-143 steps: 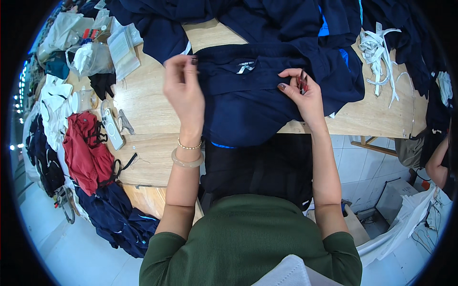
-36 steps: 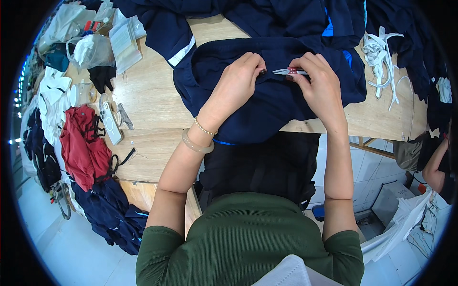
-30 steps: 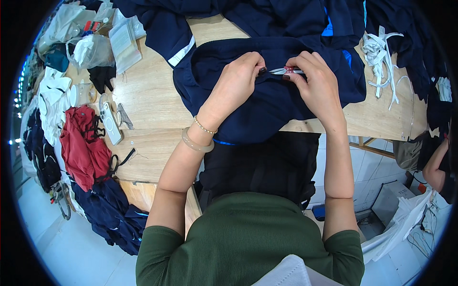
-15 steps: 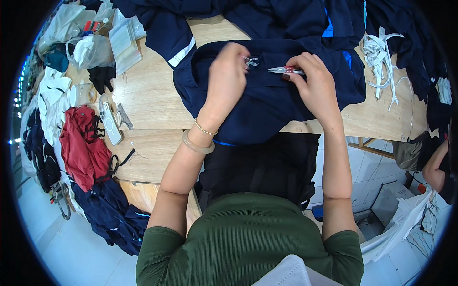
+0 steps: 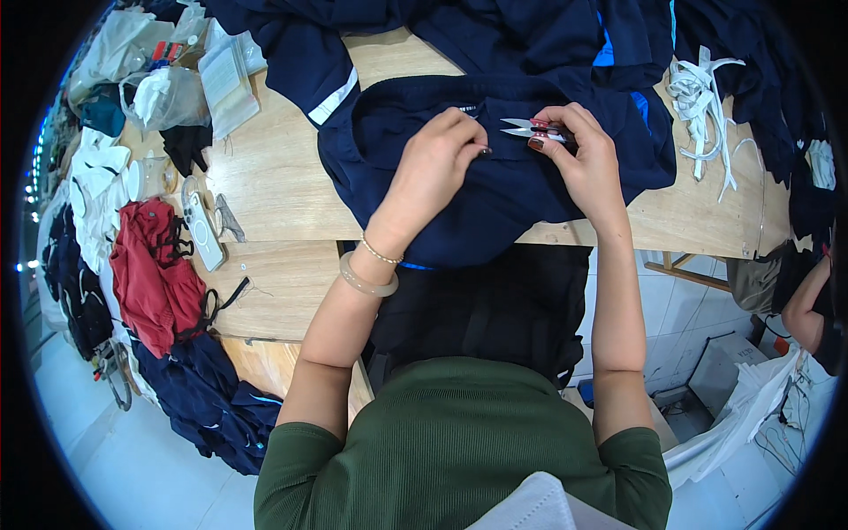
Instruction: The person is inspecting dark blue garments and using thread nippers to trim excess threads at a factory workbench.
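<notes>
Over the navy garment [image 5: 517, 199], which lies on the wooden table [image 5: 274, 172] before the person, both hands are near each other. The right hand [image 5: 579, 159] grips small scissors [image 5: 519, 130] with red on the handle; the blades are apart and point toward the left hand [image 5: 439, 162]. This one has thumb and fingers bent together at the cloth; whether they pinch it, I cannot tell. Just beyond these fingers, a small label [image 5: 470, 109] with pale marks shows, partly hidden. Farther left lie a phone [image 5: 205, 231] and a red garment [image 5: 155, 278]; to the right, white strips [image 5: 698, 97] are tangled. Lower right, a grey box [image 5: 720, 375] carries dark letters.
</notes>
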{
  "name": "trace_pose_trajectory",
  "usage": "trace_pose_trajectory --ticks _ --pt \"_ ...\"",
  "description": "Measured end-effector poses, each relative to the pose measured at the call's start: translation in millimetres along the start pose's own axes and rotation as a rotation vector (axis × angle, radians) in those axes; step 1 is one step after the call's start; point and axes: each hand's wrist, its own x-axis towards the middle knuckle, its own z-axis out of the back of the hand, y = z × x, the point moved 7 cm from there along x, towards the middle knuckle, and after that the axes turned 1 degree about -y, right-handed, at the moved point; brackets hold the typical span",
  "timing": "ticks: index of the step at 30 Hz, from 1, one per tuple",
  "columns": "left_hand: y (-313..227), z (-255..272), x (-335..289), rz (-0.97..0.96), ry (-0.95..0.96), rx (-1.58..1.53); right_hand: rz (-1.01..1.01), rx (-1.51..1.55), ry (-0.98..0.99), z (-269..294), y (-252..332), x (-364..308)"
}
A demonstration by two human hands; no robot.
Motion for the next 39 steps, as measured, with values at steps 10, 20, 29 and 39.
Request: trace_pose_trajectory --ticks 10,20,29,39 --pt "17.7 -0.1 10.5 0.107 0.039 -0.095 0.198 -0.251 0.039 5.4 26.2 -2.1" --pt "12.0 0.1 10.6 0.074 0.024 -0.067 0.197 -0.357 0.09 -5.7 33.9 0.0" --pt "8.0 1.7 11.0 0.068 0.019 -0.014 0.243 -0.429 0.1 -10.5 41.4 1.2" --pt "19.2 1.8 3.4 0.17 0.022 -0.205 0.09 -0.136 0.032 0.5 7.6 -1.3"
